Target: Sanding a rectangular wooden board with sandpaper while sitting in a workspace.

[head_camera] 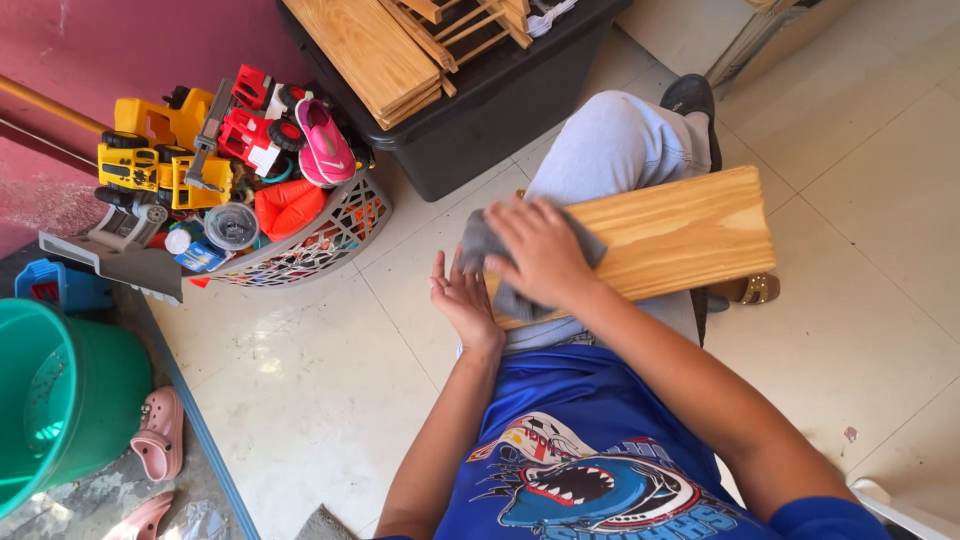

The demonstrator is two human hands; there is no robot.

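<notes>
A light wooden board [680, 232] lies across my lap, over my grey trousers. My right hand [540, 250] presses a grey cloth [482, 240] flat on the board's left end. My left hand [462, 298] steadies the board's left edge from the side, fingers upright and together against the wood. The cloth is partly hidden under my right palm.
A black bin [480, 110] holding more wooden boards [365, 50] stands ahead. A grey basket [330, 235] of plastic toys sits to the left. A green bucket [70, 395] and pink sandals [158, 435] are at far left. A white chair edge [900, 510] shows at bottom right.
</notes>
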